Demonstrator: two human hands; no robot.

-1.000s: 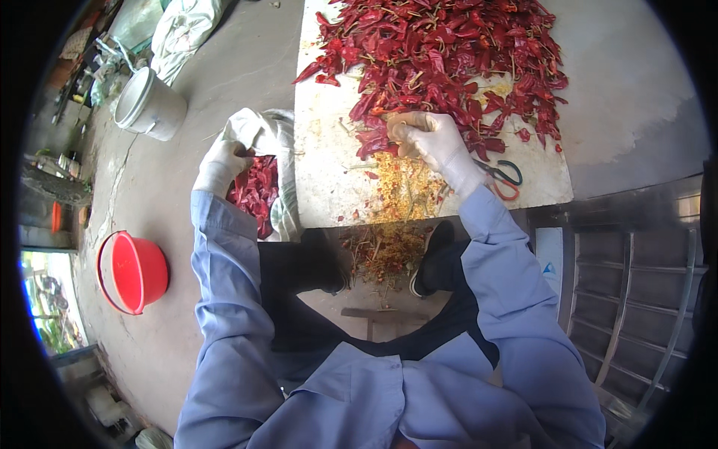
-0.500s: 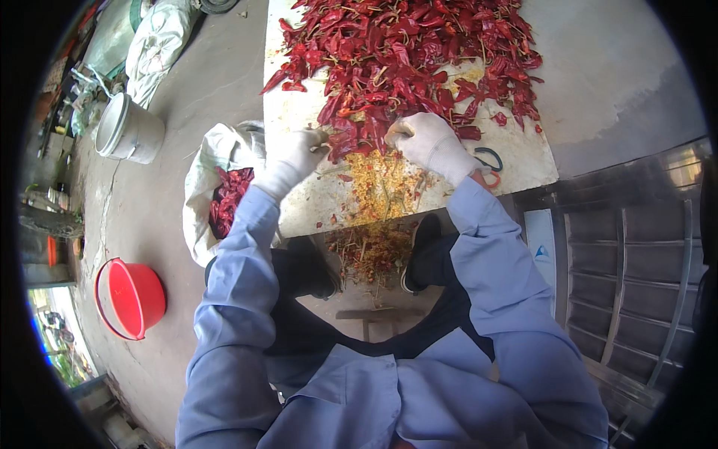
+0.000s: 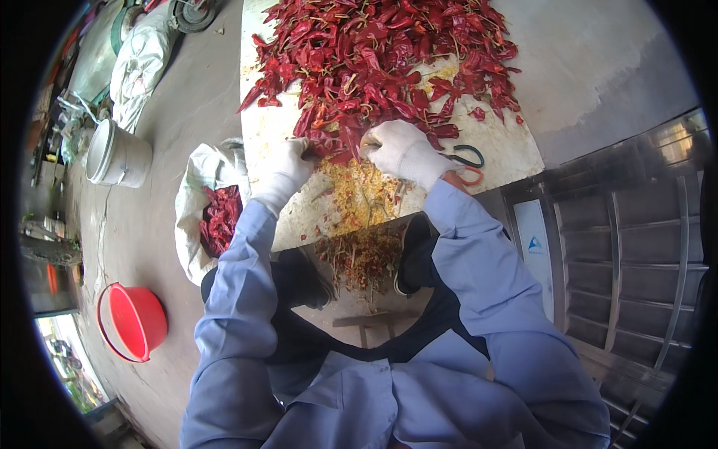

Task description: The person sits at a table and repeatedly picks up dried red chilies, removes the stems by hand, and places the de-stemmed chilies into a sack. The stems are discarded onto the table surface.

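Dried red chili peppers (image 3: 374,60) lie heaped across a pale board (image 3: 508,150). At the near edge of the heap, my left hand (image 3: 288,168), in a white glove, has its fingers closed around the end of a red chili. My right hand (image 3: 404,152), gloved alike, is curled with thumb and fingers pressed together at the chilies opposite; its grip is partly hidden by the glove. Red chili pieces span the small gap between both hands. Yellow seeds (image 3: 355,194) and bits of stem are scattered below them. Scissors (image 3: 467,161) with dark and orange handles lie beside my right wrist.
A white woven sack (image 3: 191,224) holding red chilies stands left of the board. Further left on the floor are a red bucket (image 3: 142,322) and a white bucket (image 3: 123,153). Seeds and stems (image 3: 359,258) lie between my feet. A metal-barred frame (image 3: 628,262) stands at right.
The whole view has shifted, so the board and heap appear further left. Both hands stay at the heap's near edge, with the left hand turned slightly and its fingers more closed.
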